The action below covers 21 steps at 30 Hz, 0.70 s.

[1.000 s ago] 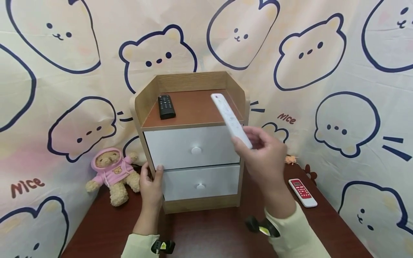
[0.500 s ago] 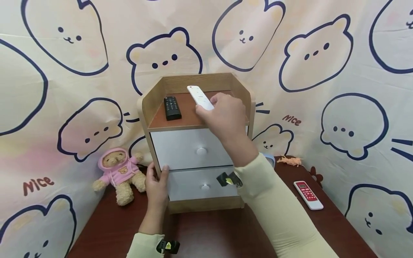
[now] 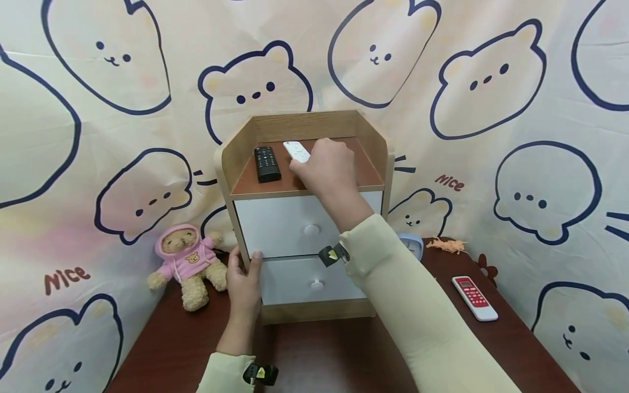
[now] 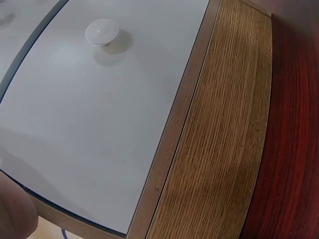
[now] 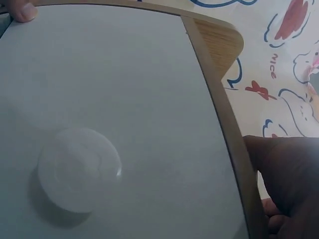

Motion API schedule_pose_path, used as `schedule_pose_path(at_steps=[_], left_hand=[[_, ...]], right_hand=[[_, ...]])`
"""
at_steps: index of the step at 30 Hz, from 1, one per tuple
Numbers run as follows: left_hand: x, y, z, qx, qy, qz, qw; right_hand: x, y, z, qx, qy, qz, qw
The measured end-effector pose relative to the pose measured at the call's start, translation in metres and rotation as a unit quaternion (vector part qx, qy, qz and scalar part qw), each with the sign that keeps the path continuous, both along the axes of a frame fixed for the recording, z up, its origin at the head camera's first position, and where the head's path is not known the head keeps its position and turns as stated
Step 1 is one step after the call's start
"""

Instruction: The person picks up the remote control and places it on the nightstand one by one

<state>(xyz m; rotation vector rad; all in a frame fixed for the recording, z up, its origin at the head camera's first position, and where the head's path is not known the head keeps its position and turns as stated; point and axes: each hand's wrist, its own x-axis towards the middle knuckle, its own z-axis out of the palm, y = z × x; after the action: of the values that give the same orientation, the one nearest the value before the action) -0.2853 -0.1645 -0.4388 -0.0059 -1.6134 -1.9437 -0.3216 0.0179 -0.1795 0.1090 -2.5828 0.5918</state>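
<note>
A small wooden cabinet (image 3: 314, 313) with two white drawers stands on the table. My right hand (image 3: 328, 168) holds a white remote control (image 3: 297, 151) low over its brown top shelf, the near end hidden by the hand. A black remote control (image 3: 267, 164) lies on that shelf just to the left. My left hand (image 3: 244, 281) grips the cabinet's left edge, its thumb (image 4: 15, 211) against the front and its fingers along the side. Both drawers are closed; the upper knob (image 3: 312, 230) also shows large in the right wrist view.
A teddy bear (image 3: 190, 262) in a pink hoodie sits left of the cabinet. On the right lie a white remote with a red keypad (image 3: 475, 298), an orange stringy item (image 3: 447, 245) and a light blue object (image 3: 411, 244). Raised shelf walls (image 3: 375, 147) surround the back and sides.
My right hand has carried the white remote from in front of the cabinet up and left, then lowered it beside the black remote. The left hand keeps its place on the cabinet.
</note>
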Motion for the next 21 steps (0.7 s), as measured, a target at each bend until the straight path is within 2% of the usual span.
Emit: schedule_pose_path(at_steps=[9,21], left_hand=[[-0.0001,0.0006,-0.0005,-0.013,-0.004,0.005,0.9999],[-0.001,0.0018,-0.0003,-0.001,-0.002,0.001,1.0]], right_hand=[[-0.0074,-0.0074,-0.0047,0.052,0.0,-0.007,0.9986],[-0.0077,-0.009,-0.0054,0.045,-0.011,-0.009,0.9989]])
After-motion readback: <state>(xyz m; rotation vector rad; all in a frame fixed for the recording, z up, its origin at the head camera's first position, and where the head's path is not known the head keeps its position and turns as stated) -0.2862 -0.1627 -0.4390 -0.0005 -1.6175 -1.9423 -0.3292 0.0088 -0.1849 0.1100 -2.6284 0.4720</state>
